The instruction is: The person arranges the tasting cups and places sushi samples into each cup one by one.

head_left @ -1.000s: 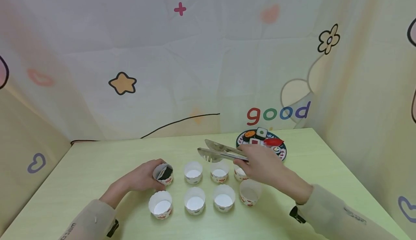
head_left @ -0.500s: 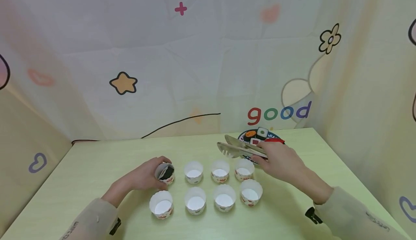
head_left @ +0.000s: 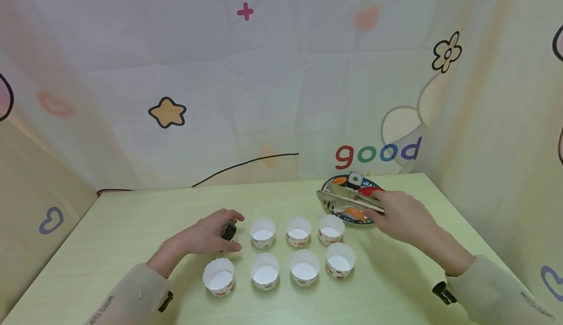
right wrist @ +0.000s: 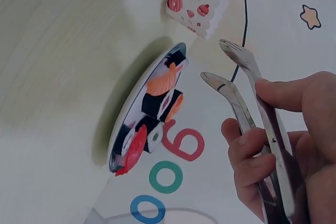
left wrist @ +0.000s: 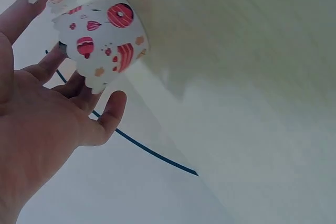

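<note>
My left hand (head_left: 203,234) spreads its fingers and thumb about the back-left paper cup (left wrist: 107,40), which has pink sweets printed on its side. A black-wrapped sushi piece (head_left: 228,230) shows inside that cup; the hand hides most of the cup in the head view. My right hand (head_left: 404,222) grips metal tongs (right wrist: 275,129), whose tips stand apart with nothing between them. In the head view the tongs overlap the patterned plate (right wrist: 137,86). On it lie sushi pieces, among them a red one (right wrist: 135,150), an orange-topped one (right wrist: 163,81) and a white-and-black roll (head_left: 355,180).
White paper cups stand in two rows on the pale table (head_left: 145,217), including a front-left cup (head_left: 219,277), a front-right cup (head_left: 340,260) and a back-right cup (head_left: 331,229) close to the plate. A printed curtain (head_left: 246,110) hangs behind the table.
My right hand has carried the tongs rightward over to the plate. My left hand has loosened from the back-left cup, its fingers spreading and shifting slightly right.
</note>
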`<action>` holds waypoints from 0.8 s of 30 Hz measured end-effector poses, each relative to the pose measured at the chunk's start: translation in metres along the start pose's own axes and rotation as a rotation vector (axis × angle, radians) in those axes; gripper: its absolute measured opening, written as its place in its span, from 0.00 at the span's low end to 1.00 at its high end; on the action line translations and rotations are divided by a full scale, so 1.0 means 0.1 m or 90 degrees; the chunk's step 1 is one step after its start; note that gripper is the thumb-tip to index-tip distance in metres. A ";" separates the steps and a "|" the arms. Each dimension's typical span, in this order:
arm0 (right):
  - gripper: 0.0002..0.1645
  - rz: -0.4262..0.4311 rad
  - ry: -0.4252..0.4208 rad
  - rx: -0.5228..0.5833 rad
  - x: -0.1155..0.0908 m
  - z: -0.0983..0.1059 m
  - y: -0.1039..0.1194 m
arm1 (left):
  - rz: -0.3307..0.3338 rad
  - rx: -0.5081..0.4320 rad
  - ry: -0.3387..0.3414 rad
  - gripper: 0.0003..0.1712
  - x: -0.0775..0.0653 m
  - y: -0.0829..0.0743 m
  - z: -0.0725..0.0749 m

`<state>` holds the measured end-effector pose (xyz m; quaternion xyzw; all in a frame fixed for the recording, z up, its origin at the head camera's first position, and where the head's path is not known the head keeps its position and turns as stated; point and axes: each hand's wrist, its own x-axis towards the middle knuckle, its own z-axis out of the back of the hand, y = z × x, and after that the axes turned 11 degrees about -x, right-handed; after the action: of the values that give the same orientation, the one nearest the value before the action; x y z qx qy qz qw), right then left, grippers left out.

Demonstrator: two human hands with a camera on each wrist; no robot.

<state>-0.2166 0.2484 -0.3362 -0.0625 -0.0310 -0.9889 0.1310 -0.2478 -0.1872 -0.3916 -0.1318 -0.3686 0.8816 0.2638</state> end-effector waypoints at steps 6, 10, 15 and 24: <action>0.20 -0.007 0.004 -0.001 -0.03 0.02 -0.14 | 0.037 0.020 -0.001 0.39 0.06 -0.15 -0.03; 0.21 -0.019 0.011 -0.005 -0.05 0.03 -0.23 | 0.070 0.006 0.010 0.42 0.11 -0.23 -0.06; 0.21 -0.023 0.026 -0.008 -0.08 0.03 -0.33 | 0.085 0.034 0.026 0.43 0.17 -0.30 -0.07; 0.18 -0.009 0.049 0.000 -0.12 0.06 -0.49 | 0.063 0.101 0.043 0.44 0.29 -0.29 -0.13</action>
<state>-0.2177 0.2991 -0.3343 -0.0242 -0.0261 -0.9915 0.1250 -0.2551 -0.1465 -0.3808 -0.1584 -0.2814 0.9149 0.2423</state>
